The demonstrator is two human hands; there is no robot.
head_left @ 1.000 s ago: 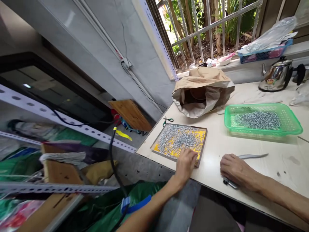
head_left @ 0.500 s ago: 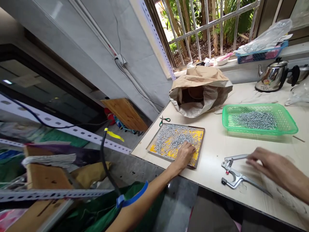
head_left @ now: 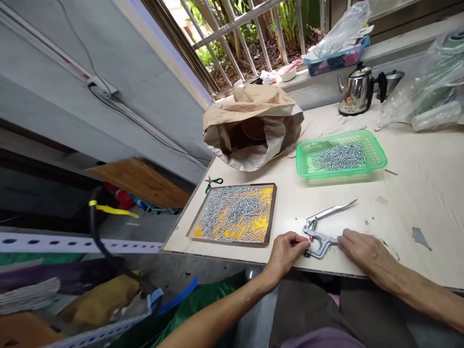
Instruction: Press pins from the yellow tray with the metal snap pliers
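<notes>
Silver hand-press pliers (head_left: pixel 319 244) with a C-shaped jaw, a spring and a small red part lie on the table near its front edge, handles spread apart. The fingers of my right hand (head_left: pixel 366 250) are closed on the end of the lower handle. My left hand (head_left: pixel 287 250) is at the jaw, thumb and fingertips pinched together; whatever is between them is too small to make out. Left of it, a shallow tray (head_left: pixel 272 212) with a yellow bottom holds many short silver metal pins (head_left: pixel 239 212), perhaps screws or rivets.
Behind the pliers stands a green plastic basket (head_left: pixel 306 171) with more silver pins. An open brown paper bag (head_left: pixel 253 108), green-handled scissors (head_left: pixel 213 182), a steel kettle (head_left: pixel 357 92) and a clear plastic bag (head_left: pixel 427 87) are around the table. A perforated metal bar (head_left: pixel 72 244) runs at left.
My left hand has left the pins in the tray and come to the pliers' jaw. My right hand has moved onto the lower handle, and the pliers have turned. The view has swung right.
</notes>
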